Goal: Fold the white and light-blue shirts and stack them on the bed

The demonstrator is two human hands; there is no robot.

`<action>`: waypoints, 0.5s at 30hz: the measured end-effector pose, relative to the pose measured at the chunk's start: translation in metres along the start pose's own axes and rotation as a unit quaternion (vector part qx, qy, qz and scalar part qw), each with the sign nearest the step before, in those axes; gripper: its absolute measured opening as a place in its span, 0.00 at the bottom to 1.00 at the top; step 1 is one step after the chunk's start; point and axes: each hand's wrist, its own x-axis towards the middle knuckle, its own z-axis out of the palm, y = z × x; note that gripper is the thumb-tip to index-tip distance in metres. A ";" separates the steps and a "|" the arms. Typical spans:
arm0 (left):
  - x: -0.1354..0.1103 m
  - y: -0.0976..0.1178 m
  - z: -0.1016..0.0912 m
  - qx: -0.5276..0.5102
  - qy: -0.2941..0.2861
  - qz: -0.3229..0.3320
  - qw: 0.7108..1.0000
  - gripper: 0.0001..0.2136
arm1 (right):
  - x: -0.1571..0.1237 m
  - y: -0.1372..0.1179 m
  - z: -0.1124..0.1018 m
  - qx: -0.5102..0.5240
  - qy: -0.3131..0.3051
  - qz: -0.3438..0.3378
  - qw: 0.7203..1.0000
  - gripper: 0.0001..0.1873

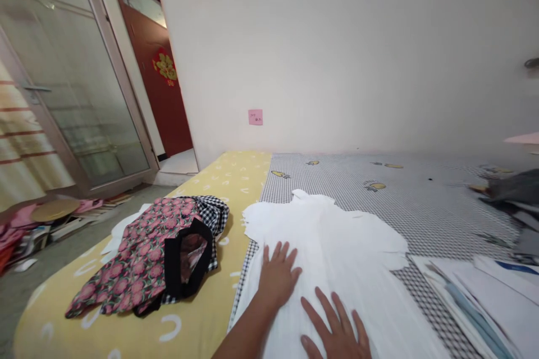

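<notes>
A white garment (328,235), spread out flat, lies on the bed with its short sleeves out to the sides. My left hand (278,275) rests palm down on its left part, fingers spread. Lower and to the right, my right hand (334,325) also lies on the white cloth with its fingers apart; the bottom of that hand is cut off by the frame edge. Neither hand grips anything. The garment's lower end runs out of view.
On the yellow sheet (202,325) at left lies a pink floral garment (143,258) with a black band, over black-and-white checked cloth (214,210). Folded clothes (497,291) sit at right on the checked sheet (438,213). Dark clothing (516,202) lies beyond them. A wall (337,56) bounds the far side.
</notes>
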 end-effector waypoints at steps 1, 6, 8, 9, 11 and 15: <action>-0.008 -0.005 -0.001 0.012 0.014 -0.041 0.999 0.24 | 0.000 -0.001 -0.007 0.006 -0.013 -0.003 1.000 0.29; -0.041 -0.042 -0.035 0.058 0.002 -0.153 0.987 0.25 | 0.000 -0.019 -0.042 -0.001 -0.049 0.027 0.998 0.28; -0.059 -0.057 -0.047 0.067 -0.006 -0.190 0.980 0.25 | 0.000 -0.024 -0.050 -0.002 -0.066 0.037 0.997 0.28; -0.069 -0.063 -0.051 0.072 -0.012 -0.205 0.976 0.26 | 0.000 -0.026 -0.053 -0.001 -0.075 0.043 0.996 0.28; -0.090 -0.070 -0.056 0.082 -0.023 -0.229 0.970 0.27 | 0.001 -0.029 -0.057 0.005 -0.091 0.053 0.994 0.28; -0.122 -0.069 -0.063 0.104 -0.028 -0.260 0.960 0.28 | 0.008 -0.033 -0.068 0.022 -0.117 0.071 0.990 0.29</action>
